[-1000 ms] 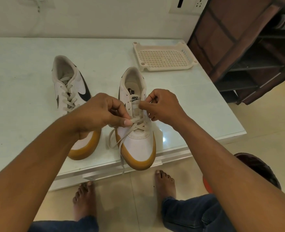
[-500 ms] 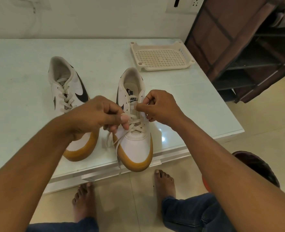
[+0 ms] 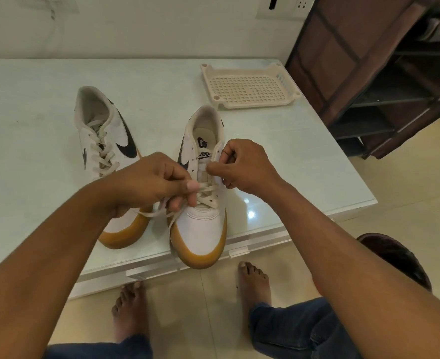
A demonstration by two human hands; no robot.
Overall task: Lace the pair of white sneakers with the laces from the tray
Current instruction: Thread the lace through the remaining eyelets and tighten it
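At the tabletop's (image 3: pixel 32 125) near edge the left hand (image 3: pixel 151 182) pinches the lace (image 3: pixel 210 196) across the half-laced sneaker (image 3: pixel 200 229), its curled fingers (image 3: pixel 177 203) hiding the loose end, while the right hand (image 3: pixel 244 167) pinches that sneaker's upper eyelet edge, any lace there hidden.

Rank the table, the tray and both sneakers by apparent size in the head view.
1. table
2. sneaker being laced and other sneaker: alike; the left hand covers part of the second, so I won't rank them
3. tray, though it sits farthest from the camera
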